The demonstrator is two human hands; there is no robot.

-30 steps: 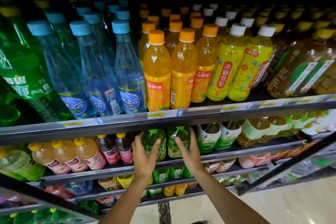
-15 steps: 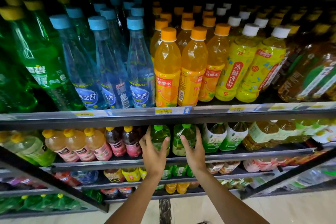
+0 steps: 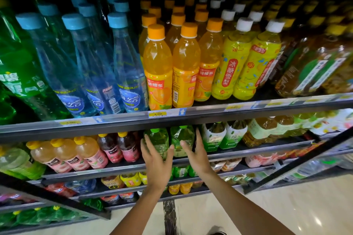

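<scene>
Two green-capped bottles of pale green drink stand side by side on the second shelf (image 3: 248,151). My left hand (image 3: 155,160) reaches the left green bottle (image 3: 158,140), with straight fingers along its left side and the thumb at its right edge. My right hand (image 3: 197,155) is at the right green bottle (image 3: 181,135), thumb on its front and straight fingers up its right side. Neither hand's fingers are curled round a bottle.
The top shelf rail (image 3: 210,114) hangs just above my hands and carries blue water bottles (image 3: 126,74), orange juice bottles (image 3: 158,70) and yellow pear drinks (image 3: 231,66). Pink-labelled bottles (image 3: 80,155) stand left of my hands, green tea bottles (image 3: 214,137) right. An open glass door edge (image 3: 305,156) slants at right.
The view has shifted so the shelves sit further right and lower in the frame. Both hands stay at the two green bottles, with fingers and thumbs now spread straighter.
</scene>
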